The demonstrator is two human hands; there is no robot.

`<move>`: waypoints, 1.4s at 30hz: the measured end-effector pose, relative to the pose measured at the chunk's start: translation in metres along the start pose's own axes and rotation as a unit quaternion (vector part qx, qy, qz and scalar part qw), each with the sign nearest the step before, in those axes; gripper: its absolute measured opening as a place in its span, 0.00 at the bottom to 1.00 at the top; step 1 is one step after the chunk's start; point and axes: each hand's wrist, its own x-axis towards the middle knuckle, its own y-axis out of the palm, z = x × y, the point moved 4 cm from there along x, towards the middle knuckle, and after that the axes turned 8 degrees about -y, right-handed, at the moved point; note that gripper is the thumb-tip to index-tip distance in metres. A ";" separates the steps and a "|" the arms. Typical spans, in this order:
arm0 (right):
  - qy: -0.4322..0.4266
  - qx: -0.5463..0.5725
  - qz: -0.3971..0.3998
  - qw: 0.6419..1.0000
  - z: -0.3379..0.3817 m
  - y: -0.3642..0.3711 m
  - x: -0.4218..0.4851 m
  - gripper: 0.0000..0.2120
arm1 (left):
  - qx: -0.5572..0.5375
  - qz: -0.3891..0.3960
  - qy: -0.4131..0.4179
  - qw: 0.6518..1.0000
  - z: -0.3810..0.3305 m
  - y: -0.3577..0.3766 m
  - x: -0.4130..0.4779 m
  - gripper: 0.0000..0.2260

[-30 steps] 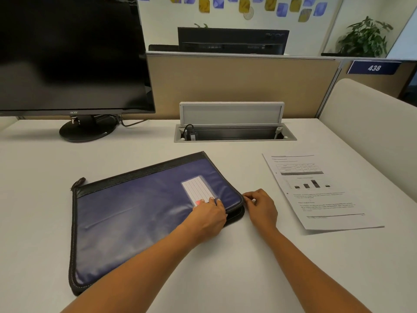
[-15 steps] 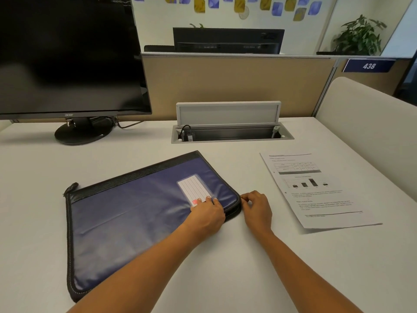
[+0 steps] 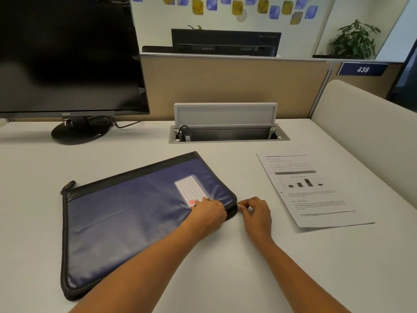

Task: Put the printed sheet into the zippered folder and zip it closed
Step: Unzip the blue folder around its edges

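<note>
Where the white bench [image 3: 33, 172] reaches the left of the view, a dark monitor [image 3: 67, 53] stands on a round black foot [image 3: 79, 133], its screen blank. To its right, the zippered folder [image 3: 126, 222] lies flat on the bench, turned at an angle, its blue face upward and a black band along its far edge. A lined label card [image 3: 190, 190] sits in a clear pocket near the folder's right-hand end. The left hand [image 3: 211, 211] rests palm-down on the blue face, its straight fingers pressing on the near end of the card and grasping nothing. Behind, at the back of the bench, a grey cable box [image 3: 228, 132] stands with its lid raised. At the folder's right corner runs the zip [image 3: 235, 207]. The right hand [image 3: 257, 213] is curled, thumb and forefinger pinching the zip at that corner; the pull itself is too small to make out. Whether the zip is fully shut along the folder's edges cannot be told. Farther right, the printed sheet [image 3: 311, 190] lies face-up on the bench, outside the folder and well apart from it, showing a table, a bar chart and lines of text. Beyond the partition [image 3: 237, 86] stand a potted plant [image 3: 354, 39] and a blue plate [image 3: 362, 69] marked 438.
</note>
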 end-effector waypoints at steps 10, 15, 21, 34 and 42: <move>0.002 -0.037 0.014 0.999 0.005 0.008 0.019 0.05 | -0.032 0.041 -0.012 0.999 0.003 0.000 -0.012 0.16; 0.013 -0.047 0.009 0.999 0.007 0.011 0.022 0.05 | -0.030 0.062 -0.019 0.997 0.002 -0.002 -0.016 0.17; 0.047 -0.060 -0.007 0.997 0.009 0.017 0.022 0.06 | -0.039 0.087 -0.051 0.994 0.001 -0.002 -0.014 0.20; -0.028 -0.013 0.067 0.997 0.009 0.022 0.022 0.11 | 0.033 0.045 -0.050 0.997 -0.001 0.000 -0.004 0.13; -0.006 0.023 0.067 0.997 0.004 0.020 0.018 0.08 | 0.045 -0.025 -0.081 0.995 0.003 -0.005 -0.003 0.30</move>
